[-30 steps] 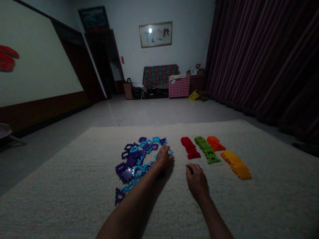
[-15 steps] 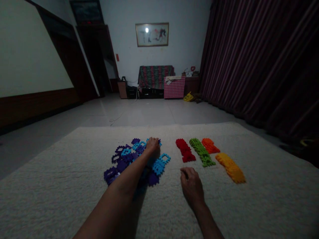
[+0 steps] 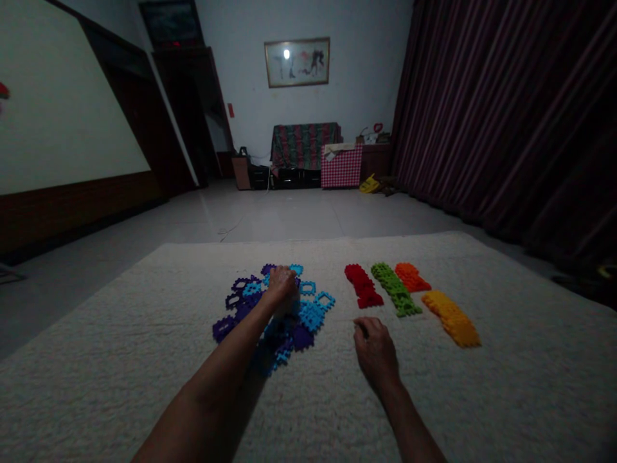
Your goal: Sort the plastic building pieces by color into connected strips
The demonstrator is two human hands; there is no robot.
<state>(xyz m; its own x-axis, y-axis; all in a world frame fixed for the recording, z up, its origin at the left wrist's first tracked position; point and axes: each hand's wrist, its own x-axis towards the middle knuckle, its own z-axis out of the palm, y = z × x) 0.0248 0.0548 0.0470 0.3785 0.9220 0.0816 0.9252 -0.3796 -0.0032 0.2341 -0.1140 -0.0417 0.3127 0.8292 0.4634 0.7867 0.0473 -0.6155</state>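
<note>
A loose heap of purple and light-blue plastic interlocking pieces (image 3: 303,337), some with open square centres, is spread over the pale mat (image 3: 506,386). My left hand (image 3: 283,281) reaches into the far part of this heap. Its fingers are bent down and pressed together, and their tips are hidden, so what they hold does not show. To the right of the heap, my right hand (image 3: 376,350) rests on the mat with loosely curled fingers. A gap shows between thumb and forefinger, with nothing visible in it. The row of red pieces (image 3: 362,286) lies just beyond it.
Overlapping rows of green pieces (image 3: 395,289), orange pieces (image 3: 412,277) and yellow pieces (image 3: 452,319) lie at the right. Beyond the mat is a tiled floor with a thin cable (image 3: 231,228). A dark curtain (image 3: 463,116) hangs along the right side.
My left hand has moved left across the heap, uncovering light-blue pieces at its right. The right hand stays where it was on the mat. The whole view has shifted slightly.
</note>
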